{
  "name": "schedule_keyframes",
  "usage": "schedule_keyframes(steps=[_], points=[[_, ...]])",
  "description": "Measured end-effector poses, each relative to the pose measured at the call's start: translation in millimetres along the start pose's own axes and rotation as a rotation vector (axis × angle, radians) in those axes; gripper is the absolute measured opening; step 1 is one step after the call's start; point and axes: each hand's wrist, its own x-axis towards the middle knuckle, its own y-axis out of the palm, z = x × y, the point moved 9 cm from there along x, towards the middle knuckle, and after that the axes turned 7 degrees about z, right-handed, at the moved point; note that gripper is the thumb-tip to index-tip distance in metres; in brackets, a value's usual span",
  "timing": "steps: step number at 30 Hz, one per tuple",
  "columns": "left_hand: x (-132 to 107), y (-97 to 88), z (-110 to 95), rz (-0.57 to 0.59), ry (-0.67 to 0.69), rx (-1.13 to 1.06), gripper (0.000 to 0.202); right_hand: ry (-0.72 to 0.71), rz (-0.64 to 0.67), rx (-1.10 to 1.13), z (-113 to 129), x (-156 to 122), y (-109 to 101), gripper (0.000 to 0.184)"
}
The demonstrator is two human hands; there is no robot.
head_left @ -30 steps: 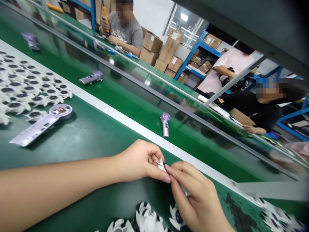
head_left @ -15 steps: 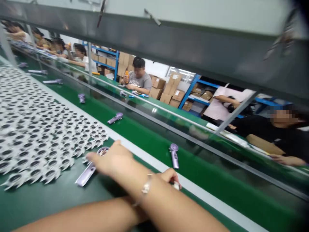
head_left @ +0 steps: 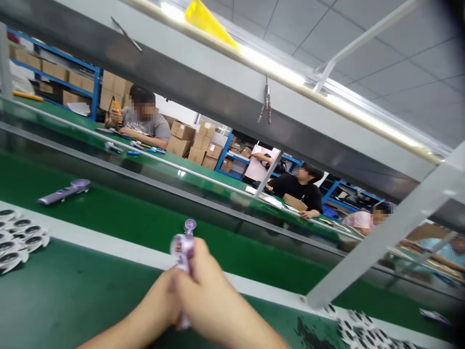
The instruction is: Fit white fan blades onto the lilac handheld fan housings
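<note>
My right hand (head_left: 203, 271) is closed around a lilac handheld fan casing (head_left: 182, 251), held upright in front of me at the near edge of the belt. Pressed against it from the left is my left hand (head_left: 171, 287), its fingers closed at the handle and partly hidden by the right hand. The casing's round head points up, and some small reddish-brown parts show in it. The lower tip of the handle sticks out beneath both hands. Just behind, a second lilac fan piece (head_left: 189, 226) shows on the green belt, its lower part covered.
Another lilac fan (head_left: 64, 192) lies on the belt at left. White bladed fan wheels (head_left: 22, 237) sit at the left edge, more wheels (head_left: 363, 332) at lower right. A slanted metal post (head_left: 378, 237) rises on the right. Several people work across the line.
The view has swung right. My crossed arms have come together, and the right hand has lifted the fan casing from the bench by the white wheels; both hands are now on it.
</note>
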Motion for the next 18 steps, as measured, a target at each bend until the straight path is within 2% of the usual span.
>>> schedule_keyframes(steps=[3,5,6,8,12,16,18], points=[[-7.4,0.7,-2.3,-0.048,-0.074,-0.146,0.047,0.059,-0.176,0.167,-62.7,-43.3,-46.3,0.051],[-11.2,0.3,-5.1,-0.088,-0.086,-0.193,0.049,0.051,-0.27,0.198,-88.7,-57.8,-61.8,0.054],[-12.6,1.3,-6.6,-0.098,-0.082,-0.208,0.05,0.041,-0.276,0.199,-96.0,-60.8,-63.7,0.054],[-14.9,6.0,-8.8,-0.097,-0.073,-0.234,0.049,0.03,-0.233,0.201,-102.6,-61.5,-60.9,0.053],[-18.2,15.2,-14.1,-0.074,-0.052,-0.262,0.04,0.045,-0.141,0.158,-100.5,-58.0,-54.8,0.049],[-19.3,19.5,-21.2,-0.029,-0.019,-0.275,0.028,0.05,-0.125,0.036,-97.0,-57.9,-53.3,0.045],[-20.4,18.8,-19.0,-0.037,-0.041,-0.302,0.029,0.019,-0.134,-0.053,-93.7,-59.1,-52.3,0.045]])
